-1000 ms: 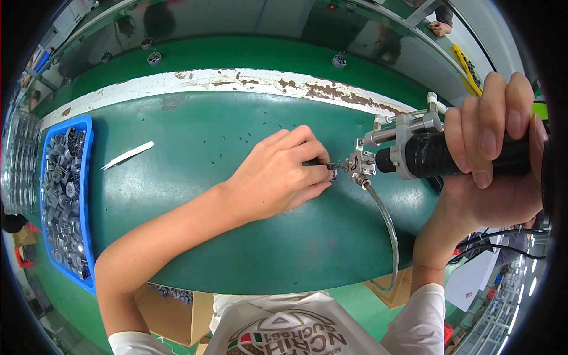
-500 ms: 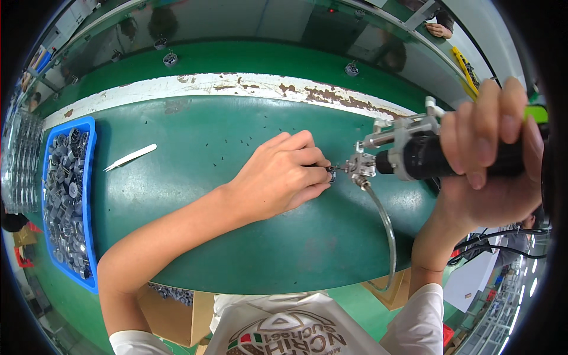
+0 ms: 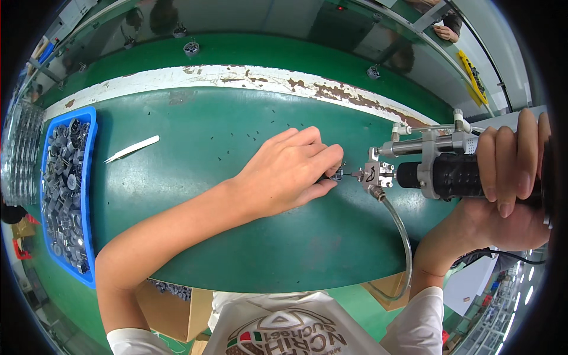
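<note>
My left hand [image 3: 293,167] rests on the green table, its fingers closed around a small dark part with a shiny end [image 3: 338,174]. Most of that part is hidden under the fingers. At the right, my right hand [image 3: 512,177] grips the black body of an electric screwdriver [image 3: 455,176], held sideways. Its metal head [image 3: 376,173] has a thin bit pointing left toward the small part; whether the two touch I cannot tell. A clear hose [image 3: 403,236] curves down from the head. Several tiny dark screw-like pieces [image 3: 249,136] lie scattered beyond my left hand.
White-handled tweezers [image 3: 137,147] lie left on the table. A blue tray [image 3: 93,195] full of grey parts stands at the left edge, beside stacked clear plastic trays [image 3: 23,160]. Cardboard boxes [image 3: 201,313] sit below the front edge. Another person's hand [image 3: 446,33] shows at the far right.
The screwdriver and my right hand have shifted right and slightly down, the bit drawing back from my left hand. My left index finger has moved on the small part. The whole view has shifted slightly.
</note>
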The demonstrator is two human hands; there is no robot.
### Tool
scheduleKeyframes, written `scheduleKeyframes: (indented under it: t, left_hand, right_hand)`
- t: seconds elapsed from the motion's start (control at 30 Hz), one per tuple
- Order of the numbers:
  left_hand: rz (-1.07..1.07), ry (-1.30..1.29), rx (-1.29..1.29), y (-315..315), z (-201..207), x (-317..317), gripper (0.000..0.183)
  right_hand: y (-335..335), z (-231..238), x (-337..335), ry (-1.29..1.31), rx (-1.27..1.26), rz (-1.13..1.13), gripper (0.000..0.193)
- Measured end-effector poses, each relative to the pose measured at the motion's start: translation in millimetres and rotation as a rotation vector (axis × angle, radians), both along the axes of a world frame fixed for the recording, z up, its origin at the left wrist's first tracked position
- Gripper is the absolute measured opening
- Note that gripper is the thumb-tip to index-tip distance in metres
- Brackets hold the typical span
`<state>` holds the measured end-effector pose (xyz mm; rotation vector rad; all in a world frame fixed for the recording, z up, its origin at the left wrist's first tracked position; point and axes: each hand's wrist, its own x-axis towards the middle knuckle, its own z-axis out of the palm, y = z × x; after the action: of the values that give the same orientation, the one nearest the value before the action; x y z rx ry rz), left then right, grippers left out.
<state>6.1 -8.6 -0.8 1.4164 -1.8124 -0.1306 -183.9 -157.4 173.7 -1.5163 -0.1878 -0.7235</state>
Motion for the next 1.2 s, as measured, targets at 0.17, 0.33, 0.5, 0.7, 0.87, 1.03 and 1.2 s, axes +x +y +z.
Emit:
scheduleKeyframes:
  t: [0.17, 0.33, 0.5, 0.7, 0.87, 1.03, 1.2]
  left_hand:
    - [0.001, -0.01, -0.011, 0.3, -0.9, 0.3, 0.03]
    - [0.006, -0.006, -0.002, -0.3, -1.3, -0.5, 0.028]
    - [0.001, -0.017, 0.004, -0.2, -1.0, -0.3, 0.028]
    - [-0.005, -0.019, 0.012, 0.6, 0.5, -0.7, 0.029]
    - [-0.017, 0.053, 0.038, 0.0, 2.1, -1.9, 0.024]
    - [-0.04, 0.115, 0.109, -1.0, 2.3, -2.5, 0.024]
    - [-0.034, 0.065, 0.0, -0.1, 1.2, -2.5, 0.027]
  right_hand:
    - [8.2, -3.2, 9.3, 0.015, 0.0, 0.002, 0.023]
    - [11.3, -6.7, 10.8, 0.025, 0.0, 0.008, 0.022]
    - [12.9, -6.4, 13.1, 0.033, -0.002, 0.012, 0.023]
    - [16.2, -6.2, 18.5, 0.049, -0.005, 0.02, 0.023]
    - [15.2, -5.8, 22.7, 0.081, -0.01, 0.032, 0.022]
    - [19.2, -5.7, 27.2, 0.105, 0.047, 0.036, 0.017]
    - [22.0, 20.5, 1.8, -0.049, -0.002, -0.159, 0.026]
